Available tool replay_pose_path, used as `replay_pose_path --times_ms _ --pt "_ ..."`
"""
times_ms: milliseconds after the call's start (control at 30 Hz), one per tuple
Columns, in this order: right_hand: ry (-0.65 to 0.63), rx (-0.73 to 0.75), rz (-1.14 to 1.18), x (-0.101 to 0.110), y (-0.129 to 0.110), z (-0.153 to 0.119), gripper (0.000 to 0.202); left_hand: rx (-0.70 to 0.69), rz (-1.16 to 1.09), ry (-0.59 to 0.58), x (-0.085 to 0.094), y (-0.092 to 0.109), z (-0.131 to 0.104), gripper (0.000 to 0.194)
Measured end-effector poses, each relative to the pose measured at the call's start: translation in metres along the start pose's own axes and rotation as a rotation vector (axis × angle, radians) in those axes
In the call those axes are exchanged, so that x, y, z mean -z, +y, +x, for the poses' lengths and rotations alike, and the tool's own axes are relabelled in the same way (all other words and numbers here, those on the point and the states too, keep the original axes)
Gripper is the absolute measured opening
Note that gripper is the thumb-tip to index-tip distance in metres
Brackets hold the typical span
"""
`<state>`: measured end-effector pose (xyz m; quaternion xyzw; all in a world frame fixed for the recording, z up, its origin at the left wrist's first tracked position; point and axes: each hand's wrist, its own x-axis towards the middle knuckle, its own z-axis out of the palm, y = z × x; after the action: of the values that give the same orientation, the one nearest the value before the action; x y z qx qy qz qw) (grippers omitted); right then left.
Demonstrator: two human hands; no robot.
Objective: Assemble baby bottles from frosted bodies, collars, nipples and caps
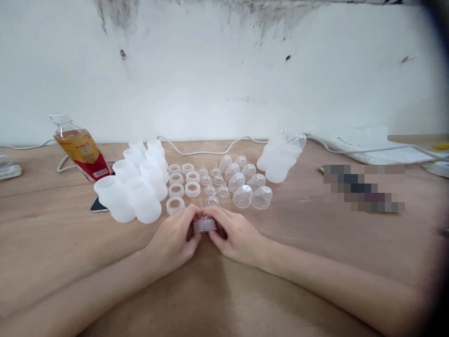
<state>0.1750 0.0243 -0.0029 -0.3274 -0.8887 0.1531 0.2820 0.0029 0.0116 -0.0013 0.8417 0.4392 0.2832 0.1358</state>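
Between my left hand (pixel 177 232) and my right hand (pixel 235 230), a translucent bottle collar ring (pixel 204 226) is gripped at its two sides. A clear nipple seems to stick up from it, partly hidden by my fingers. Just beyond my hands are two columns of loose collar rings (pixel 192 189) and, to their right, several clear bottle nipples (pixel 222 190). Clear dome caps (pixel 242 196) stand in rows further right. On the left, several frosted white baby bottles (pixel 146 200) stand grouped with open mouths up.
A drink bottle (pixel 84 150) with a red and yellow label stands at left. A dark flat device (pixel 98 205) lies partly under the baby bottles. Bottles with clear tops (pixel 278 159) stand back right. A white cable (pixel 206 153) runs along the wall beside a plastic bag (pixel 379 150).
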Motion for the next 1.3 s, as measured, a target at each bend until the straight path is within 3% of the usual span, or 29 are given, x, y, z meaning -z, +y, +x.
replay_pose_path --times_ms 233,600,1000,1300 --pt "0.017 -0.039 0.023 -0.0016 -0.0051 0.0004 0.031 0.011 -0.029 -0.026 -0.0002 0.0024 0.0007 0.018" --pt "0.074 -0.051 0.052 0.0030 -0.0023 0.0008 0.025 0.053 -0.048 0.032 0.0006 0.0029 -0.0017 0.011" --pt "0.094 -0.125 0.116 -0.0004 -0.0044 0.0049 0.029 0.154 -0.068 0.032 0.0001 0.0067 0.0027 0.010" --pt "0.053 -0.125 0.100 -0.0045 -0.0053 0.0028 0.042 0.092 -0.019 0.042 -0.0001 0.0044 0.0025 0.018"
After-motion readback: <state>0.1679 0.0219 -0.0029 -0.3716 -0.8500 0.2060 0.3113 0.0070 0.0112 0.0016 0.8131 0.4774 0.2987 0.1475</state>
